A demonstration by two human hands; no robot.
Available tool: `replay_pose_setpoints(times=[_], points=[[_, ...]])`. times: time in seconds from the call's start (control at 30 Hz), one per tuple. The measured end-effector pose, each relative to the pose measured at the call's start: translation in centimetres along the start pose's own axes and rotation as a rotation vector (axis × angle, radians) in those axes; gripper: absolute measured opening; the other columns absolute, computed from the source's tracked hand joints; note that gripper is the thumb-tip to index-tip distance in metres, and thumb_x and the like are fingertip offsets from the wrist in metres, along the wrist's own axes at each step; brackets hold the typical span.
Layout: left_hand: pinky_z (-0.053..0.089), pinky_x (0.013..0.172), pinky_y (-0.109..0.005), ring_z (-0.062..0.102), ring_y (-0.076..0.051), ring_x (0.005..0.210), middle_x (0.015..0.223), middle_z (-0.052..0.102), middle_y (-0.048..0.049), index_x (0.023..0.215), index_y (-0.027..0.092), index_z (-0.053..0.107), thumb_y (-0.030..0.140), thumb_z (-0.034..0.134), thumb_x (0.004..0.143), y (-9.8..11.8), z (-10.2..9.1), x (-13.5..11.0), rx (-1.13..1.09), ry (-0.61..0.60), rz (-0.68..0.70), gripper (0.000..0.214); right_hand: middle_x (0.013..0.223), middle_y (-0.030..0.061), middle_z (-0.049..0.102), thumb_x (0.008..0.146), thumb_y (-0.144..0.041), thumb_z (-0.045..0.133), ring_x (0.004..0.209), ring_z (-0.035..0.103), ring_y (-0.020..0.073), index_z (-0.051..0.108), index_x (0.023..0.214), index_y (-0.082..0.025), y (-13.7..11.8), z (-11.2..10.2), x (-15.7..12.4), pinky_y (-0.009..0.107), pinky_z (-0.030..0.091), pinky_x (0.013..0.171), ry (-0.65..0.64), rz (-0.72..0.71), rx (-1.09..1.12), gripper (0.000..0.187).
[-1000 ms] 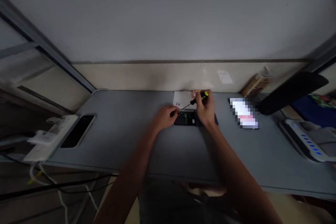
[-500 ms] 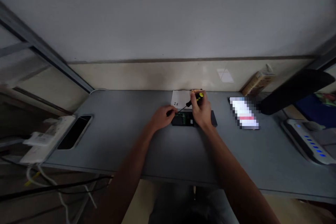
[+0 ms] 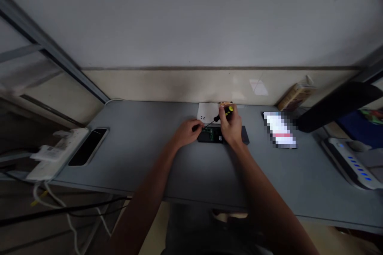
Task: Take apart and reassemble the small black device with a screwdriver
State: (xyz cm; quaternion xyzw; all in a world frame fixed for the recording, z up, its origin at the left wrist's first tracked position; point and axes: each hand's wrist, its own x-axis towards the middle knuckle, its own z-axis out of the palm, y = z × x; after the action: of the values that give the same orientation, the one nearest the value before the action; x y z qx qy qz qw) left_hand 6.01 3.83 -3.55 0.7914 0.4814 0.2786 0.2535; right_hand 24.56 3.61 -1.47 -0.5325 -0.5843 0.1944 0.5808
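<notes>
Screwdriver [image 3: 226,113] still at edge of circuit board [image 3: 212,135]

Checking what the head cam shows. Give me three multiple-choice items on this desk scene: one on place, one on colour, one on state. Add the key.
1. Where is the white sheet relative to the circuit board?
A. Nearer the person
B. Beyond it, towards the wall
C. Under it

2. What colours is the handle of the screwdriver in the right hand?
A. Yellow and black
B. Red and white
C. Blue and grey

3. What state are the lights on the device at the desk's right end in?
A. All dark
B. Covered by a cloth
C. Lit blue

Key:
1. B: the sheet lies past the board, by the wall.
2. A: yellow and black show above the fingers.
3. C: a row of blue lights glows.
</notes>
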Motion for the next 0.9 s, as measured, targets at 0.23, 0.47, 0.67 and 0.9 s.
replay_pose_setpoints(times=[0.23, 0.47, 0.67, 0.9], points=[[0.055, 0.089, -0.033, 0.07, -0.019, 0.089, 0.097, 0.076, -0.0042, 0.096, 0.02, 0.075, 0.016, 0.052, 0.094, 0.2, 0.0, 0.0, 0.009, 0.003, -0.01, 0.023, 0.065, -0.0025, 0.061, 0.095, -0.063, 0.048, 0.056, 0.057, 0.0158, 0.051, 0.09, -0.027, 0.0, 0.1, -0.1, 0.028, 0.042, 0.057, 0.006, -0.033, -0.005, 0.037], [0.055, 0.09, -0.033, 0.07, -0.019, 0.09, 0.097, 0.076, -0.004, 0.096, 0.02, 0.075, 0.015, 0.053, 0.093, 0.1, 0.1, 0.1, 0.03, 0.008, 0.002, 0.023, 0.074, 0.001, 0.066, 0.095, -0.057, 0.052, 0.063, 0.061, 0.0181, 0.052, 0.09, -0.027, -0.6, 0.2, 0.0, 0.03, 0.045, 0.062, -0.031, -0.044, -0.042, 0.03], [0.055, 0.093, -0.034, 0.071, -0.02, 0.094, 0.098, 0.077, -0.0047, 0.095, 0.021, 0.075, 0.015, 0.053, 0.093, 0.2, 0.1, 0.1, 0.029, 0.008, 0.009, 0.023, 0.067, -0.0013, 0.06, 0.095, -0.052, 0.052, 0.059, 0.058, 0.0175, 0.051, 0.089, -0.026, -1.1, 0.7, 0.4, 0.029, 0.042, 0.06, -0.105, -0.054, -0.066, 0.027], [0.055, 0.093, -0.035, 0.071, -0.02, 0.092, 0.098, 0.077, -0.0057, 0.094, 0.02, 0.074, 0.015, 0.052, 0.093, 0.2, 0.2, 0.1, 0.033, 0.018, 0.012, 0.023, 0.067, -0.0009, 0.058, 0.096, -0.049, 0.052, 0.06, 0.057, 0.0187, 0.052, 0.091, -0.026, -1.5, 0.9, 1.1, 0.03, 0.04, 0.06, -0.212, -0.094, -0.126, 0.023]])
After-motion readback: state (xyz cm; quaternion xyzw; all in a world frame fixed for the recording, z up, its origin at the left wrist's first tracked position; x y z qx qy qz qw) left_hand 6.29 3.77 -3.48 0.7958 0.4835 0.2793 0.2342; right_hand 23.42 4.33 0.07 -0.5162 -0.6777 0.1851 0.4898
